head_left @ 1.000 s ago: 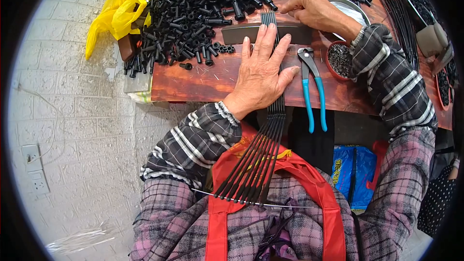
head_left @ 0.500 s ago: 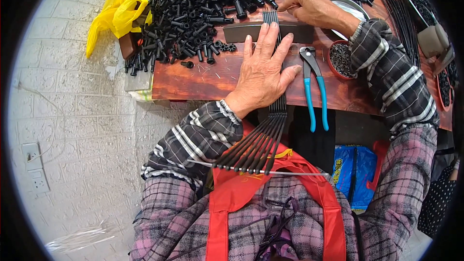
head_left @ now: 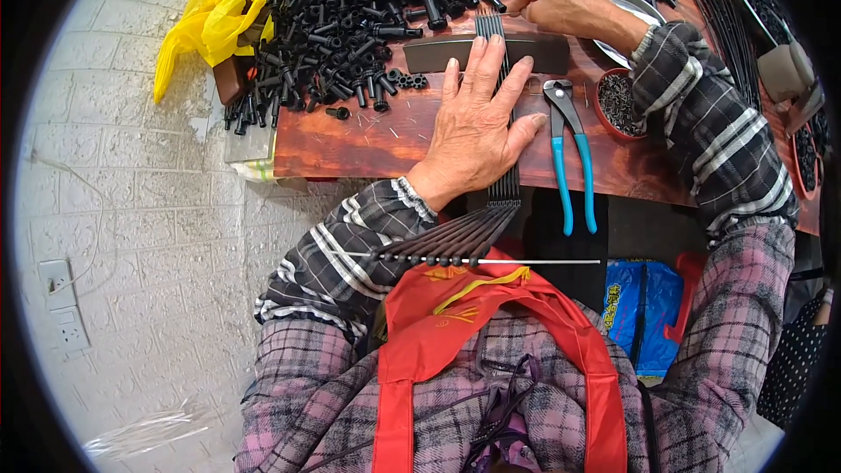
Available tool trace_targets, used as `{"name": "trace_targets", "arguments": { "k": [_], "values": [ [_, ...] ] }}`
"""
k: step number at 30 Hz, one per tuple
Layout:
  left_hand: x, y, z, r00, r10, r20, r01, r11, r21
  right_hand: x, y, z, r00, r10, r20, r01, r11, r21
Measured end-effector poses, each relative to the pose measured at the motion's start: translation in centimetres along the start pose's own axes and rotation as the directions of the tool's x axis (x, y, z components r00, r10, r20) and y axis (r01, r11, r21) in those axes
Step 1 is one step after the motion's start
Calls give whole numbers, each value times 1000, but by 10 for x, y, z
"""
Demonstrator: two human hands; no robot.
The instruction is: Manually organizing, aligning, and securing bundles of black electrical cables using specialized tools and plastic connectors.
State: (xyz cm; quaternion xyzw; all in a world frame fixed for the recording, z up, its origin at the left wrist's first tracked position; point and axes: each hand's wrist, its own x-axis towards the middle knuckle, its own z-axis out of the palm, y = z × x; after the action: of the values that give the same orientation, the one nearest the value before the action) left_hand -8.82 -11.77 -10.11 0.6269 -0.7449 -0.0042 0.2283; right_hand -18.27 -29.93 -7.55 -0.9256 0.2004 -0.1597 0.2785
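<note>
My left hand [head_left: 477,136] lies palm down with its fingers spread over a flat row of thin black rods [head_left: 502,186]. The row runs from the table toward my lap and crosses a dark grey bar [head_left: 543,54] under my fingertips. Close to my lap the rods fan out to thicker, rounded ends along a thin pale rod [head_left: 552,262]. My right hand [head_left: 565,2] is closed, fingers curled in a pinch beside the rods' far tips; whatever it may hold is hidden. Right of my left hand rest pliers [head_left: 568,144] with blue handles, hanging past the table edge.
Black tubular parts [head_left: 350,26] are heaped across the back left of the wooden table [head_left: 377,151]. A yellow plastic bag [head_left: 210,22] lies at the left. Beside my right forearm are a red bowl [head_left: 603,123] of small dark bits and a round metal dish [head_left: 618,60].
The near ends of the rods and the pale rod have risen away from my lap and shifted left. My right hand has moved slightly farther from me; my left hand stays nearly still.
</note>
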Motion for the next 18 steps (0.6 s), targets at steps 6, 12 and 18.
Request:
{"name": "trace_targets", "arguments": {
  "k": [6, 12, 18],
  "values": [
    [0, -1, 0, 1000, -9, 3, 9, 1000, 7, 6, 1, 3, 989, -132, -59, 131, 991, -19],
    [1, 1, -1, 1000, -10, 4, 10, 1000, 15, 25, -4, -11, 995, -63, -78, 66, 997, 36],
    [3, 2, -1, 1000, 5, -12, -5, 1000, 12, 32, -23, -9, 921, -223, -320, 246, 969, 33]
  ]
}}
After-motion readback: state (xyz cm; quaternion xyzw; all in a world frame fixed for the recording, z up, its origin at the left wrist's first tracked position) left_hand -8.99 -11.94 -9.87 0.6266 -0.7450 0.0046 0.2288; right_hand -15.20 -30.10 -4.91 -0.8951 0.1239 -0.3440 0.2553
